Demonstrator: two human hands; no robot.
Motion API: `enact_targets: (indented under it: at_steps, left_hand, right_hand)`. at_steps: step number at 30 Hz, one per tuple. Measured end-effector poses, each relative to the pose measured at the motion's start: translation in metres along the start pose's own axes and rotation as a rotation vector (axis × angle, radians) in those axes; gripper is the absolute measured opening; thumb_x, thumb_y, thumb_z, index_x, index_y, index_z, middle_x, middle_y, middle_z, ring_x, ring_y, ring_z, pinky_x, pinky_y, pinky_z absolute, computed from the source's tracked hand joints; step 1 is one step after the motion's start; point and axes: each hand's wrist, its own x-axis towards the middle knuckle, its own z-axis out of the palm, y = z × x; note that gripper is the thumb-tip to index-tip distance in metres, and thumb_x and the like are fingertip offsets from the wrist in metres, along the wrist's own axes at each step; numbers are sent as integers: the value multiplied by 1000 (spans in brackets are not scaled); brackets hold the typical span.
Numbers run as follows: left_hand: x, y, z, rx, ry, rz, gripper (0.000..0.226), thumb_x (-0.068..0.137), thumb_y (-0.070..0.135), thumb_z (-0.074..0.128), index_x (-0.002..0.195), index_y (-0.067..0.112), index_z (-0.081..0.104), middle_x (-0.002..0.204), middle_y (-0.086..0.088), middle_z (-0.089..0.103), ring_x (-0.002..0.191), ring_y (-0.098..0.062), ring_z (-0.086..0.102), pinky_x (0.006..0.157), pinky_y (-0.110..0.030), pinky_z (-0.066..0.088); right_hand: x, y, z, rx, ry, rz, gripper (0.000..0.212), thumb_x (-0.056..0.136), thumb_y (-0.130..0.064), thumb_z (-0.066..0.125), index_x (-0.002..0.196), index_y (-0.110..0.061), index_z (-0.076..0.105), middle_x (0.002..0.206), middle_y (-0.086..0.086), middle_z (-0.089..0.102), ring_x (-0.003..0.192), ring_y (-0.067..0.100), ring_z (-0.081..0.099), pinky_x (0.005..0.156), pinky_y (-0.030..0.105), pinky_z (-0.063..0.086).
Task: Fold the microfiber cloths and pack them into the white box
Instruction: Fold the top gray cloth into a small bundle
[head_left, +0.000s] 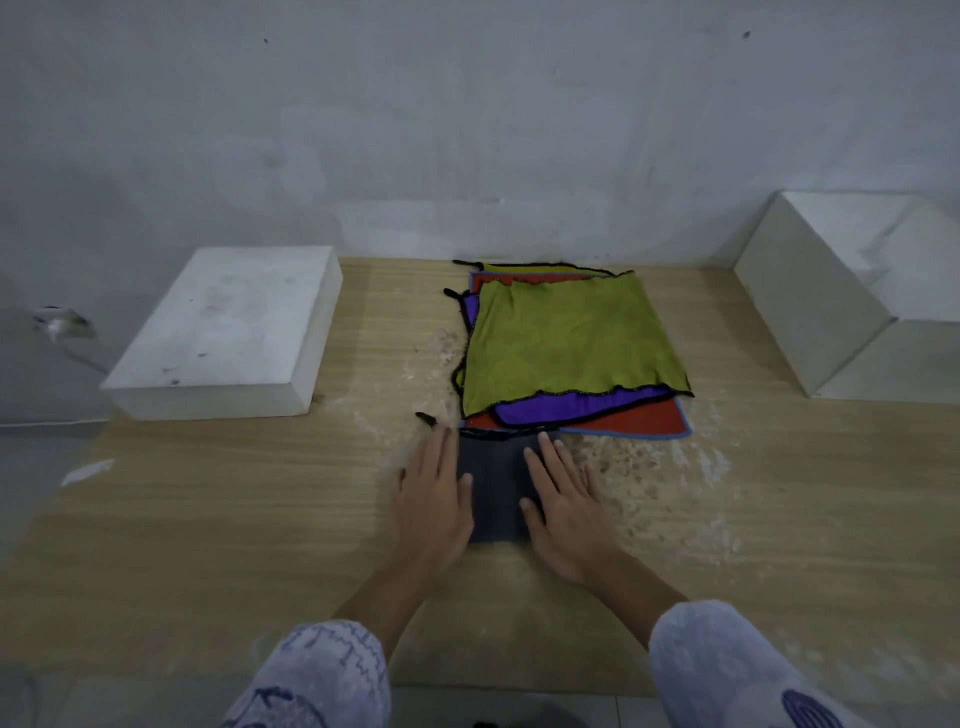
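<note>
A dark grey folded cloth (493, 488) lies on the wooden table near the front centre. My left hand (434, 499) rests flat on its left edge, fingers spread. My right hand (563, 506) presses flat on its right part, fingers apart. Just beyond it lies a stack of unfolded cloths: a green one (566, 343) on top, a purple one (561, 408) under it, a red one (639, 423) with a blue hem lower down. An open white box (810, 301) stands at the right, against the wall. Its inside is only partly visible.
A closed white box or lid (228, 332) sits at the table's left rear. The wooden table (218, 499) has pale scuffed patches right of the cloths. A grey wall runs along the back. My patterned sleeves show at the bottom.
</note>
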Motion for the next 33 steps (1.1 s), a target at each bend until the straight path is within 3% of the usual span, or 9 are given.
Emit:
enact_targets:
  at_steps: [3,6,12,14,16,19,24,29,33]
  left_hand:
    - [0,-12,9,103,-112,160,66,95,48,1,142,12,30,151,-3,27,140,-15,22,108,-29,12]
    - [3,-24,13,161,-176,110,82,77,63,-15,146,21,-4,149,12,-14,138,-2,-13,109,-31,-10]
    - [9,-22,13,151,-217,6,84,69,60,-12,145,26,-10,144,18,-23,139,-2,-16,114,-46,-1]
    - [11,-27,7,68,-251,8,74,79,60,-3,146,27,-5,151,17,-13,138,1,-14,114,-42,-3]
    - [12,-34,0,-115,-236,-9,58,94,48,19,147,25,7,156,9,8,142,-3,2,113,-36,0]
    - [13,-41,-10,-409,-98,-66,53,94,32,39,143,16,27,149,-3,32,138,-15,28,115,-32,14]
    - [10,-32,-25,-603,0,-179,43,93,3,43,135,10,41,139,-4,46,127,-15,41,102,-22,29]
    - [10,-26,-25,-761,79,-276,37,89,-3,42,121,12,53,127,-6,52,110,-12,50,88,-22,38]
    - [9,-15,-26,-956,-24,-381,26,90,-1,47,106,16,58,114,-7,60,97,-17,59,72,-24,47]
  right_hand:
    - [11,0,4,-12,5,-5,80,73,-53,-11,147,-24,-8,147,-7,-27,135,8,-25,114,40,-9]
    - [20,2,9,-16,-46,104,73,79,-57,-8,146,-27,-11,149,-10,-27,140,9,-22,114,46,-9]
    - [24,-1,6,10,-122,176,58,97,-45,16,146,-29,-12,153,-10,-24,141,9,-21,112,50,-14]
    - [20,3,2,89,-65,145,57,97,-43,15,147,-25,-3,156,-8,-16,144,11,-13,114,47,-9]
    - [13,10,0,211,132,171,58,93,-37,25,146,-15,19,156,5,12,144,23,13,115,44,11]
    - [5,13,2,166,327,295,48,84,-30,45,124,-5,52,121,20,54,111,38,51,92,46,42]
    - [5,10,-1,162,224,382,32,91,-28,50,111,-4,55,110,18,56,104,34,50,87,41,41]
    - [14,0,-15,388,231,408,11,91,-20,53,91,-12,45,95,12,54,88,27,53,68,29,35]
    - [22,-23,-19,600,264,368,15,88,-15,58,84,-13,44,79,10,54,76,30,57,60,28,39]
